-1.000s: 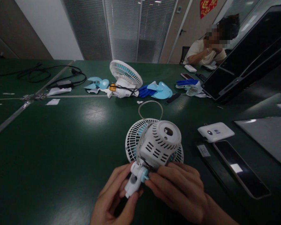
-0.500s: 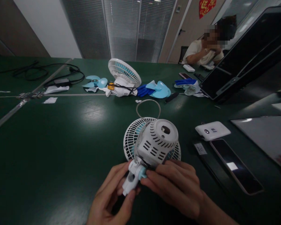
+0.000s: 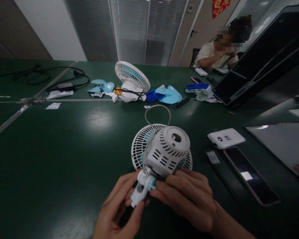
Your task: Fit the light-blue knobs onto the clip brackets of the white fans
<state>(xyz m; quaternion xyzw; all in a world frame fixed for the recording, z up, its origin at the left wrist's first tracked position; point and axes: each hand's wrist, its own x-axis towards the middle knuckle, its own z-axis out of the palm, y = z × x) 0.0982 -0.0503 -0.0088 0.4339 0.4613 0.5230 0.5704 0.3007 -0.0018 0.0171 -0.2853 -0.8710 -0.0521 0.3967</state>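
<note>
A white clip fan (image 3: 161,150) lies grille-down on the green table (image 3: 64,159), a little below the middle of the view toward five o'clock, its vented motor housing (image 3: 167,154) uppermost and its white bracket (image 3: 137,198) jutting out at seven o'clock. The step in hand appears to be working the light-blue winged knob (image 3: 151,183) on that bracket; it is probably best done by keeping the bracket still, turning the knob squarely about its own axis and letting the table bear the weight, so that the joint is not wrenched. The left hand (image 3: 112,205), in from seven o'clock, pinches the bracket narrowly, thumb on the near side, fingers behind. The right hand (image 3: 189,199), in from five o'clock, has its fingertips gathered closely on the knob's wing, with hardly any gap.
</note>
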